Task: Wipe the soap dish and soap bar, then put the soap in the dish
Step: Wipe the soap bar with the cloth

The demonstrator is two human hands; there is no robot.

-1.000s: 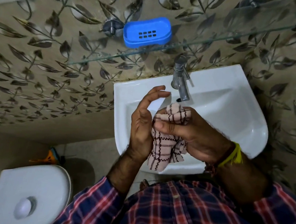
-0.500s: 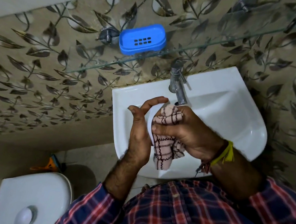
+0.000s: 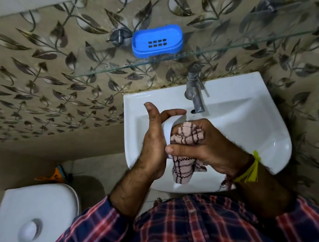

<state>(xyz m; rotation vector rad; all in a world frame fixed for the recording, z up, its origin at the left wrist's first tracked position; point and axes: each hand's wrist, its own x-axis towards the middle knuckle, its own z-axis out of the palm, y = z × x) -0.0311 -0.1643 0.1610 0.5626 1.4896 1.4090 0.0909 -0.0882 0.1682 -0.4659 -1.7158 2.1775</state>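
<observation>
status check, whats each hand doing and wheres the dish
Left hand holds white soap bar over sink. Right hand presses checked cloth on it. Blue soap dish empty on glass shelf, path clear.

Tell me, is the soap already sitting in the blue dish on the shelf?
No, the blue dish holds nothing; the left hand holds the white soap over the sink.

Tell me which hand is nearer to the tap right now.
Right. The right hand, gripping the checked cloth, sits just below the tap spout over the sink. The left hand, holding the soap bar, lies farther to the tap's left.
</observation>
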